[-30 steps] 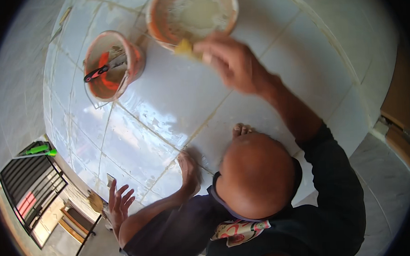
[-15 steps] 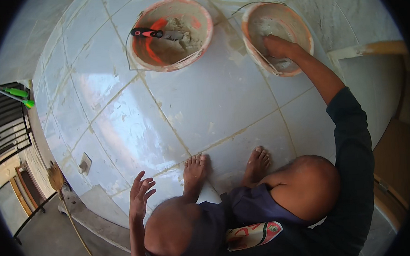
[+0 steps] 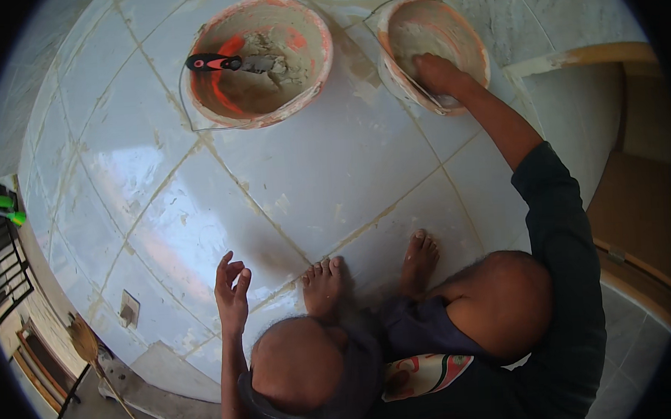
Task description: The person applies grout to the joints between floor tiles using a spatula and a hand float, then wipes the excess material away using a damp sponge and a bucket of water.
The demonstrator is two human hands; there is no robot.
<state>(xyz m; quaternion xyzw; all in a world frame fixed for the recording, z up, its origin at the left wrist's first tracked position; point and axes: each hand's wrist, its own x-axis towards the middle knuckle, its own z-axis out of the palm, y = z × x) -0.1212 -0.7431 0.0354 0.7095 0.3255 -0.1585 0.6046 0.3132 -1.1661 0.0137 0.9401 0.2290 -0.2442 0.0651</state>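
Observation:
My right hand [image 3: 438, 75] reaches down inside a smaller orange bucket [image 3: 477, 43] whose walls are smeared with pale grey residue. Its fingers are hidden by the back of the hand, so what they touch cannot be made out. Over the tiles beside my left knee, my left hand [image 3: 232, 294] is raised, fingers apart and slightly bent, holding nothing. To the left of the smaller bucket stands a wider orange bucket [image 3: 323, 39] with lumpy grey mortar [image 3: 286, 69] in it. A trowel [image 3: 218, 62] with a black and red handle rests there, its blade in the mortar.
Pale tiles [image 3: 348, 156] with smeared joints lie around my bare feet [image 3: 323, 286]. A small white box-shaped fitting [image 3: 128, 309] is at the left, near a broom [image 3: 88, 344]. A wooden-edged opening [image 3: 608, 55] stands at the right.
The view has shifted, so both buckets appear farther left. My left hand has risen a little, its fingers drawn closer together. My right hand stays in the smaller bucket.

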